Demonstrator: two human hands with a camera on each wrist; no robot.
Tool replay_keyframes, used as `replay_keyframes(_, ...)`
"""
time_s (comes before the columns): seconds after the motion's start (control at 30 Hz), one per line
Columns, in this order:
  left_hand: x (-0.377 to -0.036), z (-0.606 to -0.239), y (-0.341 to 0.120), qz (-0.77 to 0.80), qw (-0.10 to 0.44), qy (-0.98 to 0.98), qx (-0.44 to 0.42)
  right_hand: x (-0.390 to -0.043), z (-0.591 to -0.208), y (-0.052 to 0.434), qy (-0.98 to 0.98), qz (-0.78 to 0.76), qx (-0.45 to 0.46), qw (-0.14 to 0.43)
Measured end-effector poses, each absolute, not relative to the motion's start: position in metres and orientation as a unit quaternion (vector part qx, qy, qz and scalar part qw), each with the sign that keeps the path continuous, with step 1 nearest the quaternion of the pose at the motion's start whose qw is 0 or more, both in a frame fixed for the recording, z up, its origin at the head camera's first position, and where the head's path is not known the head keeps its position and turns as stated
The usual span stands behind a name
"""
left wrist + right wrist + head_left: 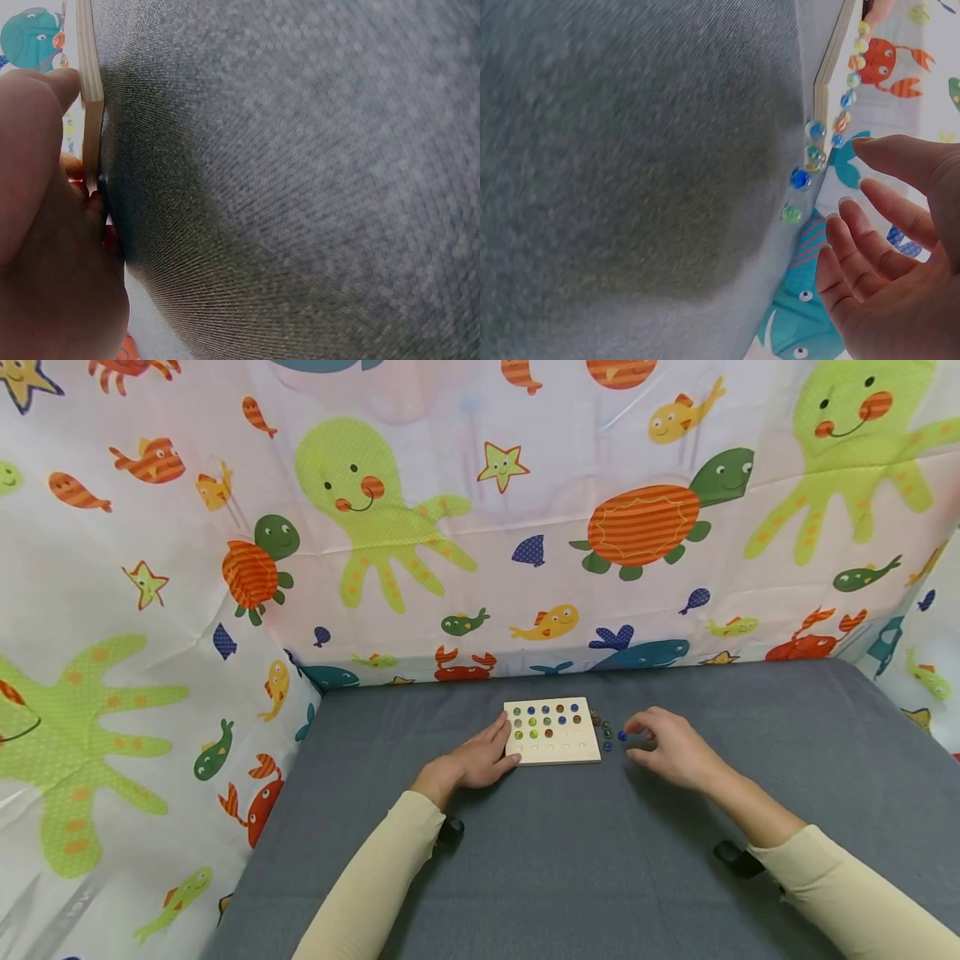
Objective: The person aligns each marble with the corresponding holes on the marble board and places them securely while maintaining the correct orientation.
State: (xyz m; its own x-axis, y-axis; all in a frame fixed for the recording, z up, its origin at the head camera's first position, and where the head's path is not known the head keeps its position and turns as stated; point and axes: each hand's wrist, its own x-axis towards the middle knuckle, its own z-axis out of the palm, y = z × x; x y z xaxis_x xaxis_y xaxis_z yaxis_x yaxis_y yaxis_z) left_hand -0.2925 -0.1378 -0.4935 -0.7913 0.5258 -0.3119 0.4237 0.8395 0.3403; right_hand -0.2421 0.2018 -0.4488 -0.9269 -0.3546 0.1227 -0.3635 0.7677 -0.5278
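Observation:
A pale wooden board (pixel 558 756) with rows of round hollows lies on the table. Coloured marbles (pixel 547 721) fill the back rows and part of the third; the front row of hollows is bare. My left hand (pixel 482 758) rests at the board's left edge, fingers along that side and thumb on the near corner. To the right of the board, my right hand (pixel 672 748) hovers with thumb and fingers parted and nothing between them. A dark blue marble (pixel 622 736) lies just left of its fingertips. The right wrist view shows this blue marble (pixel 800 178) apart from the fingers.
Several loose marbles (pixel 607 727) lie in a line along the board's right edge. Grey cloth (pixel 555 860) covers the table. A curtain printed with sea animals (pixel 450 527) hangs behind and on the left, meeting the table's back edge.

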Motion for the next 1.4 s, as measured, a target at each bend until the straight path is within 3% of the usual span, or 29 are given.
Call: replay_keyframes(1.4,-0.292,-0.493,-0.138,0.134,0.199,0.937,0.255,-0.29,-0.474,0.221,-0.938,0.314,0.145,-0.012)
